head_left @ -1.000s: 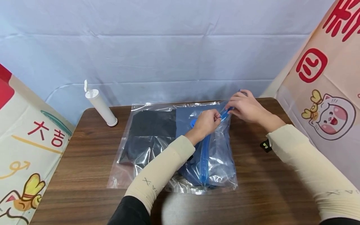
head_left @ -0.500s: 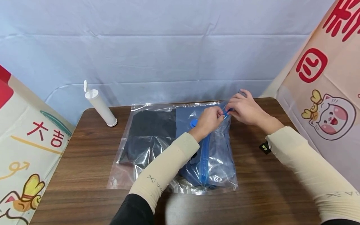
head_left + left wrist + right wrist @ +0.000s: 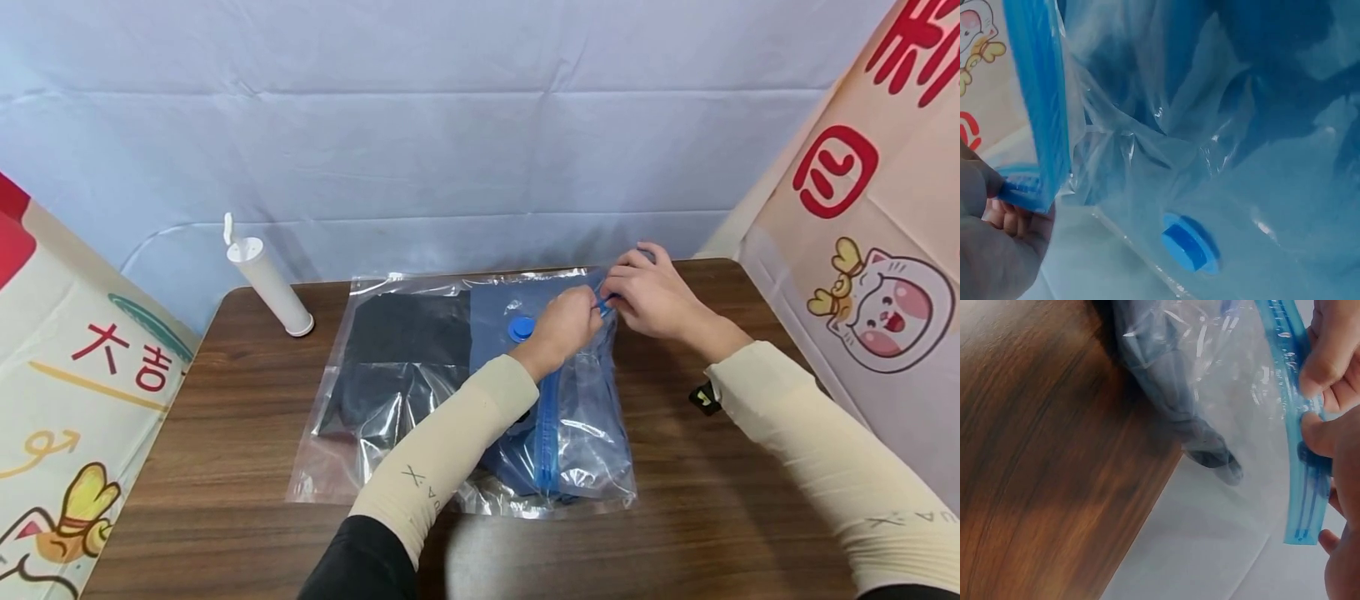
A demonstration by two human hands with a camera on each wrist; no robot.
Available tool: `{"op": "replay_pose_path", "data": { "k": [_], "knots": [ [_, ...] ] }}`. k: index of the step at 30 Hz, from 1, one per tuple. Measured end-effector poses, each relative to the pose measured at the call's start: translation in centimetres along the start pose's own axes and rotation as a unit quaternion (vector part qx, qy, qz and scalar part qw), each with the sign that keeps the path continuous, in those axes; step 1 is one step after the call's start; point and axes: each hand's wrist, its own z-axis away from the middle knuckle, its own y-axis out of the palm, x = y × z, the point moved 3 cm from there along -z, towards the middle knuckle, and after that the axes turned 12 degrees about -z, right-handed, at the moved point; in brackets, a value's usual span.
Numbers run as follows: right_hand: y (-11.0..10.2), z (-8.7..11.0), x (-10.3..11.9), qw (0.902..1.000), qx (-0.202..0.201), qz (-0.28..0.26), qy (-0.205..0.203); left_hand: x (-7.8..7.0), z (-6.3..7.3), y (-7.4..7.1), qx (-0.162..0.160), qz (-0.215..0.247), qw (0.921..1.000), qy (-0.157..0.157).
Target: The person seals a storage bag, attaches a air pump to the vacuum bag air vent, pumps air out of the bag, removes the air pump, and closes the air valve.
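A clear vacuum storage bag (image 3: pixel 420 392) lies on the table with folded black and blue cloth inside. My left hand (image 3: pixel 564 327) pinches the bag's blue zip strip (image 3: pixel 1297 375) at the far right part of the bag. Close beside it, my right hand (image 3: pixel 654 292) pinches the same strip nearer its end, seen also as the lower hand (image 3: pixel 1344 465) in the right wrist view. Partly hidden under the right thumb is a small dark blue piece (image 3: pixel 1312 456) on the strip. A round blue valve (image 3: pixel 1188 244) sits on the bag's face, left of the strip.
At the back left of the wooden table (image 3: pixel 217 417) stands a white hand pump (image 3: pixel 270 283) with its handle sticking up. A pale cloth (image 3: pixel 420 150) hangs behind the table, and printed cloths (image 3: pixel 847 275) hang at both sides.
My left hand has moved a little to the right along the strip, closer to my right hand, uncovering more of the valve. The right hand has hardly moved, and the bag lies as before.
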Motion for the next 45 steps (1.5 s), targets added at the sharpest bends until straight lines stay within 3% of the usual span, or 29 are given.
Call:
{"op": "replay_pose_path", "data": {
  "k": [6,16,31,45],
  "knots": [
    [-0.2,-0.1,0.1,0.9998,0.005,0.014,0.011,0.3,0.2,0.0,-0.017,0.038,0.999,-0.014],
    [-0.6,-0.4,0.7,0.9989,0.022,0.022,0.036,0.2,0.0,-0.6,0.006,0.022,0.9996,-0.018],
    [0.1,-0.4,0.4,0.9991,0.004,0.042,-0.006,0.3,0.1,-0.4,0.0,0.031,0.9982,-0.052],
    [-0.6,-0.1,-0.4,0.9991,0.006,0.038,0.018,0.8,0.2,-0.8,0.039,0.028,0.9977,-0.048]
  ]
}}
